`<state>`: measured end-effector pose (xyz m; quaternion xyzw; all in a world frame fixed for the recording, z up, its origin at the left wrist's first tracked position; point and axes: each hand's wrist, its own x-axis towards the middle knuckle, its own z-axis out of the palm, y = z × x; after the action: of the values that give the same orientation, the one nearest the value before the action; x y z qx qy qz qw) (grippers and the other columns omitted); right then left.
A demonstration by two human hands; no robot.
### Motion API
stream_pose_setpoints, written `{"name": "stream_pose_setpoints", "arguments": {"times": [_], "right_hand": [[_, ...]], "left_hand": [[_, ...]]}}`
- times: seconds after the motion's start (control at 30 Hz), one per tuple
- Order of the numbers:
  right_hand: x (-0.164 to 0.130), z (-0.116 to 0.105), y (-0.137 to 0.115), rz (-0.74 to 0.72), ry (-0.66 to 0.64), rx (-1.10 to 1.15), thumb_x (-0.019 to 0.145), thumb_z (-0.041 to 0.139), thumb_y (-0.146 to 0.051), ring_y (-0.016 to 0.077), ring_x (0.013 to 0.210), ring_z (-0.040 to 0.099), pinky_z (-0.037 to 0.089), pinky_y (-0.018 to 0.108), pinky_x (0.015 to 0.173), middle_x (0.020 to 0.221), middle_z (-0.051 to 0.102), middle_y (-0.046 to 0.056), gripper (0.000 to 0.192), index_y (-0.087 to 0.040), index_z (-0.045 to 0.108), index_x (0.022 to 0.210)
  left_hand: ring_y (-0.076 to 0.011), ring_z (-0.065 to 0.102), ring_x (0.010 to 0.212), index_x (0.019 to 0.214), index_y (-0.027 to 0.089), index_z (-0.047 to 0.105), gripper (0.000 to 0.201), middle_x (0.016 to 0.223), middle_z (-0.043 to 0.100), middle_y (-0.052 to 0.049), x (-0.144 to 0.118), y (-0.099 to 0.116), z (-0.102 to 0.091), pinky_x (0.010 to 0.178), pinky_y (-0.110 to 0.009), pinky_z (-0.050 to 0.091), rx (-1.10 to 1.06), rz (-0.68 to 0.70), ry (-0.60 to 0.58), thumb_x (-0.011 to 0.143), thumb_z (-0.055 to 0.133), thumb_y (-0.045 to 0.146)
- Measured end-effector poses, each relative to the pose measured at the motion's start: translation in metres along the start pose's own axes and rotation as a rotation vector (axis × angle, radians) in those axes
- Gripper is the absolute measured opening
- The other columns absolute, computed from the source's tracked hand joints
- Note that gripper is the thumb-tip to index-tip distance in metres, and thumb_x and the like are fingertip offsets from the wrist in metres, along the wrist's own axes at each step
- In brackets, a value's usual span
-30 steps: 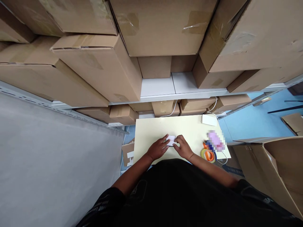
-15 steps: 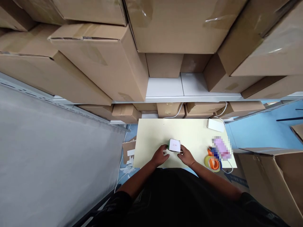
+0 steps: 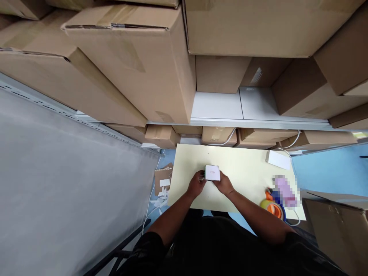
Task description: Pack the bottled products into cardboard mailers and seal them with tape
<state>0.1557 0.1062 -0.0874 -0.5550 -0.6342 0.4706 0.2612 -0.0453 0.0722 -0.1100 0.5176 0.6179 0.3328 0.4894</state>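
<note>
A small box [image 3: 212,173] with a white top, faint reddish lettering and a green left side is between my two hands over the pale yellow table [image 3: 244,165]. My left hand [image 3: 197,183] is closed on its left side, fingers curled at the green face. On the right, my right hand [image 3: 224,184] grips the near right corner, with its thumb by the front edge. The undersides of the fingers and the bottom of the box are hidden.
At the table's right lie tape rolls [image 3: 273,210], a pixelated pink item [image 3: 285,191] and a white box [image 3: 278,159]. Shelves of cardboard boxes [image 3: 129,65] rise behind. A grey wall [image 3: 71,172] stands left, an open carton [image 3: 333,226] right. Paper scraps [image 3: 163,195] lie on the floor.
My hands have closed in on the small box from both sides, and its top now faces me more squarely. The camera view has shifted, so the shelves and table sit further right.
</note>
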Motion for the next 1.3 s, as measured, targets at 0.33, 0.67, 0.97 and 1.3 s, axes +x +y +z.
{"name": "stream_pose_setpoints", "arguments": {"times": [0.33,0.67,0.97,1.3], "right_hand": [[0.101,0.062,-0.06,0.035,-0.028,-0.003,0.083,0.067,-0.024,0.0218,0.087,0.075,0.063,0.038,0.081,0.109,0.078,0.006,0.044,-0.025,0.062,0.126],[0.126,0.087,-0.05,0.088,-0.043,-0.051,0.086,0.066,-0.027,0.023,0.09,0.074,0.061,0.041,0.087,0.107,0.076,0.006,0.044,-0.024,0.06,0.13],[0.125,0.09,-0.04,0.074,-0.043,-0.074,0.084,0.065,-0.028,0.0221,0.092,0.072,0.059,0.041,0.089,0.112,0.075,0.008,0.052,-0.022,0.058,0.135],[0.121,0.087,-0.042,0.088,-0.062,-0.077,0.083,0.069,-0.031,0.0227,0.098,0.072,0.059,0.041,0.092,0.119,0.073,0.008,0.058,-0.024,0.056,0.139]], "left_hand": [[-0.0256,0.073,0.111,0.132,0.02,0.058,0.043,0.127,0.072,-0.012,0.069,0.007,-0.106,0.089,-0.039,0.062,0.042,0.005,0.09,0.09,0.069,0.026],[-0.0236,0.074,0.104,0.129,0.021,0.058,0.042,0.121,0.074,-0.009,0.09,-0.012,-0.123,0.095,-0.039,0.06,0.089,-0.017,0.076,0.089,0.068,0.021],[-0.0231,0.073,0.102,0.129,0.02,0.057,0.044,0.115,0.074,-0.009,0.09,-0.014,-0.119,0.093,-0.041,0.06,0.074,-0.04,0.102,0.087,0.068,0.019],[-0.0238,0.071,0.102,0.129,0.021,0.056,0.049,0.117,0.072,-0.009,0.086,-0.021,-0.117,0.091,-0.043,0.06,0.094,-0.073,0.151,0.082,0.071,0.019]]}}
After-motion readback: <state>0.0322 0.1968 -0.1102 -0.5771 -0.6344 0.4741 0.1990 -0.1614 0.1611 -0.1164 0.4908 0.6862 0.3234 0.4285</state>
